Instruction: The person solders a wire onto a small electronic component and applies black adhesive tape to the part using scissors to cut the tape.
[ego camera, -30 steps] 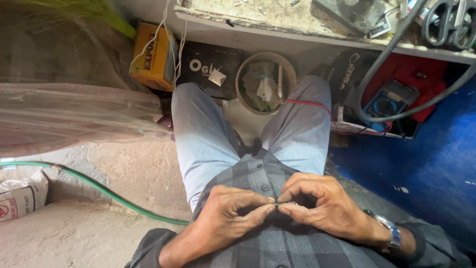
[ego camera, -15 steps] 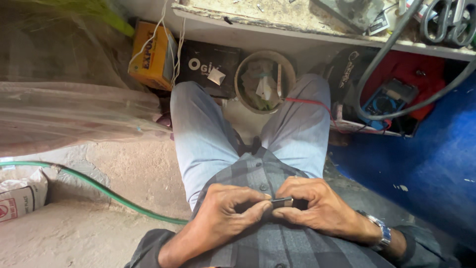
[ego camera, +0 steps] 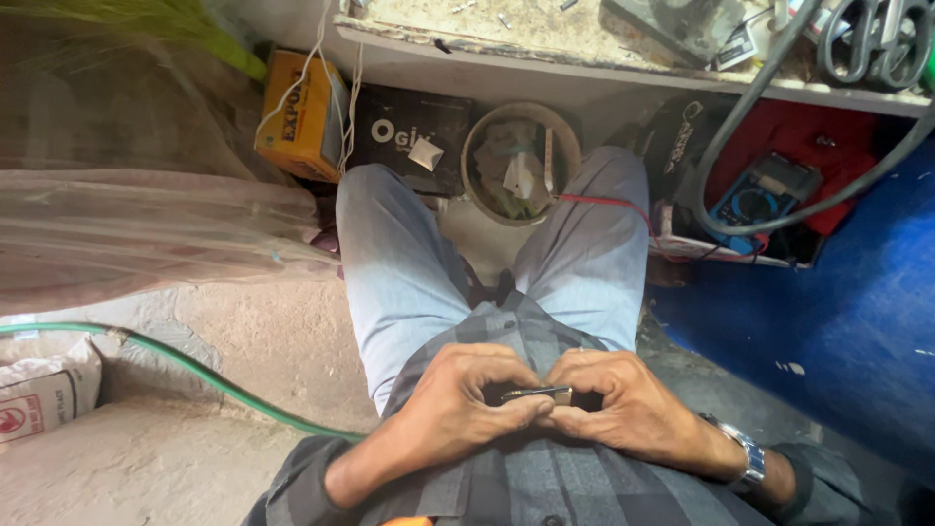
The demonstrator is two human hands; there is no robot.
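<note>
Metal strip pinched between hands, over lap

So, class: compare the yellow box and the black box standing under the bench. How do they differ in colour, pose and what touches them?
The yellow box is orange-yellow; the black box is black with pale print. The yellow box stands turned at an angle, while the black box faces the camera flat-on. White cords hang across the yellow box; a small pale scrap sits on the black box's face. Both stand side by side beneath the bench, beyond the person's knees.
</note>
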